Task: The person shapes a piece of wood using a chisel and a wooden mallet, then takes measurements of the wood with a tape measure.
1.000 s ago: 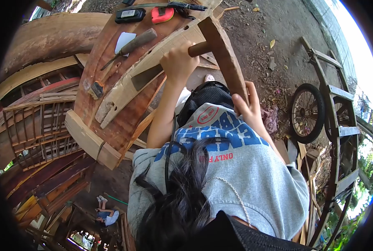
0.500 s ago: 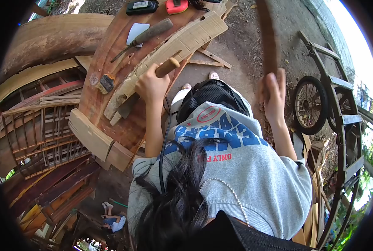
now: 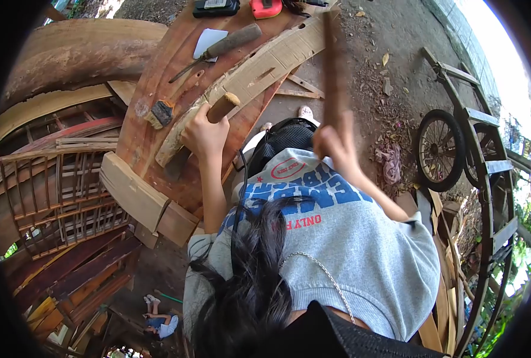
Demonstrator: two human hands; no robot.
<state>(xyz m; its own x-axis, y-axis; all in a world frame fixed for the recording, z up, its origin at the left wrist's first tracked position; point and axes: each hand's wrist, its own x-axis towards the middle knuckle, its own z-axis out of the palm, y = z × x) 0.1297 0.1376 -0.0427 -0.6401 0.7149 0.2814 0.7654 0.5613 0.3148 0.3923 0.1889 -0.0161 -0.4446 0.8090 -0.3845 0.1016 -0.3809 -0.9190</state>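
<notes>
My left hand [image 3: 206, 132] is closed around the wooden handle of a chisel-like tool [image 3: 223, 108], over the lower part of a pale curved board [image 3: 258, 74]. The tool's flat blade points down toward the bench and is partly hidden. My right hand [image 3: 337, 143] grips a long brown wooden piece [image 3: 335, 71], blurred by motion and raised upright to the right of the board. A small slot shows in the board's face. On the reddish wooden bench [image 3: 149, 146] lie a wooden-handled pointed tool [image 3: 234, 40], a white paper [image 3: 209, 45] and a brush [image 3: 161, 113].
A black device [image 3: 216, 7] and a red tape measure [image 3: 266, 7] lie at the bench's far end. Wooden frames and planks [image 3: 68, 197] are stacked at left. A spoked wheel [image 3: 441, 150] stands at right beside a metal frame. Another person [image 3: 163, 322] is at lower left.
My right hand has swung left with the long wooden piece, closer to the board. My left hand and its tool sit slightly lower left, and the bench appears shifted right.
</notes>
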